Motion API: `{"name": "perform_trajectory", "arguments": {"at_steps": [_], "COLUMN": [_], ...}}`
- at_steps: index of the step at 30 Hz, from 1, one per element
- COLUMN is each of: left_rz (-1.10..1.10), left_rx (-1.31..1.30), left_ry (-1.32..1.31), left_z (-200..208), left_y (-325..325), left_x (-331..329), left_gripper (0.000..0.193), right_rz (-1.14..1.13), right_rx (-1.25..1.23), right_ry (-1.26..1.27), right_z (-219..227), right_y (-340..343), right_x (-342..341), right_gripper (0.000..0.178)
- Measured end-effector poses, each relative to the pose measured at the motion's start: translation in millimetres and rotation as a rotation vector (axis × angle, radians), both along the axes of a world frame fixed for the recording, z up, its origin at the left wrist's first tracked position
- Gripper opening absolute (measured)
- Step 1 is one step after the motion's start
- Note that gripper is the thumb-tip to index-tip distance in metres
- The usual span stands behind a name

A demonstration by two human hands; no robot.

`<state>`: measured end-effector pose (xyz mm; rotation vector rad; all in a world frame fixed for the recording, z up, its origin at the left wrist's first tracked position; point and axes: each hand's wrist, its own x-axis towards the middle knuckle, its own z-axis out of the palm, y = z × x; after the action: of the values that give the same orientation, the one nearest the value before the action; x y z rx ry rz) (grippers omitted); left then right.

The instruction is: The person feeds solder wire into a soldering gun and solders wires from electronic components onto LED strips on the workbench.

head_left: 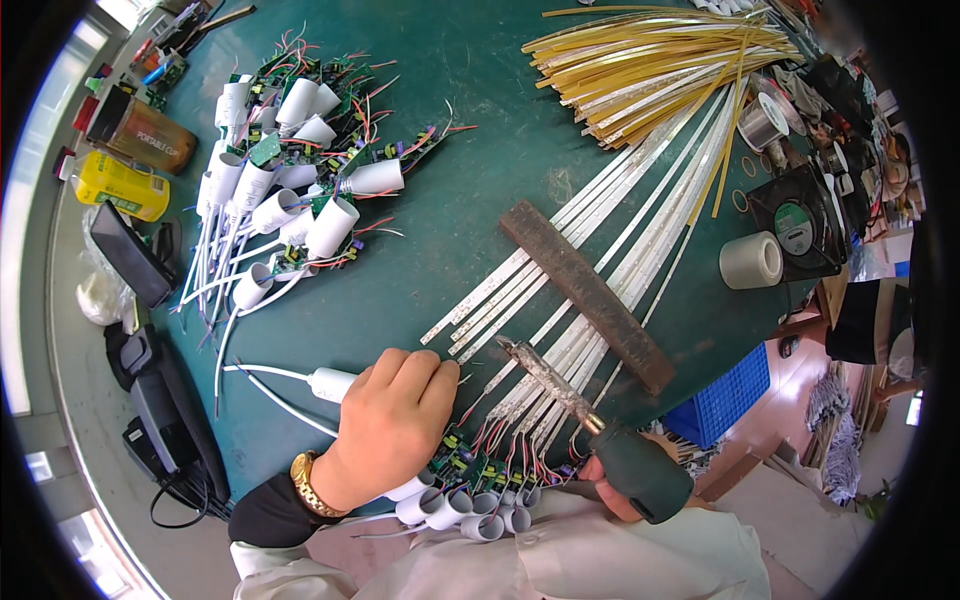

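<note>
Left hand (395, 425) closed over tube (331, 384) — grip partly hidden | right hand (612, 490) wrapped round iron (625, 455) | likely soldering strips (655, 250) — next needs steady contact

Watching from afar, I have my left hand (395, 430) back-up, its fingers (412, 378) bunched and bent downward, the thumb tucked out of sight. The sleeved left forearm (272, 515) slants in from the lower left, the wrist (332, 477) roughly in line. My right hand (612, 495) sits lower, well apart, partly hidden, its visible fingers curled into a closed grip. The right forearm I cannot make out.
</note>
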<state>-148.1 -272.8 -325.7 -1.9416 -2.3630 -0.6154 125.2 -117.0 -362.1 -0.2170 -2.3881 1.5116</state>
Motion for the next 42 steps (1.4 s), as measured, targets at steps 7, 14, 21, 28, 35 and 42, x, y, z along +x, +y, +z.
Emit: {"name": "perform_trajectory", "arguments": {"at_steps": [7, 14, 21, 28, 35, 42], "left_rz": [0.016, 0.006, 0.023, 0.071, 0.159, 0.215], "left_rx": [-0.001, -0.016, -0.064, -0.023, -0.011, 0.02], "left_ry": [0.006, -0.011, -0.321, -0.52, -0.522, -0.415], "left_z": [-2, -2, 13, 12, 4, -3], "left_y": [2, 5, 4, 7, 9, 15], "left_x": [1, 0, -12, -14, -9, -4], "left_gripper": [0.026, 0.026, 0.023, 0.013, 0.011, 0.012], "right_rz": [-0.24, -0.077, -0.019, 0.059, 0.115, 0.096], "right_rx": [-0.688, -0.359, -0.212, -0.07, -0.099, -0.347], "right_ry": [-0.129, -0.188, -0.258, -0.102, -0.105, -0.279], "right_z": [-9, -8, 4, 2, -5, -9], "right_y": [-20, -6, 2, 2, -2, -5], "right_x": [1, 6, -4, -5, 0, 6], "right_gripper": [0.029, 0.03, 0.037, 0.018, 0.024, 0.027]}}
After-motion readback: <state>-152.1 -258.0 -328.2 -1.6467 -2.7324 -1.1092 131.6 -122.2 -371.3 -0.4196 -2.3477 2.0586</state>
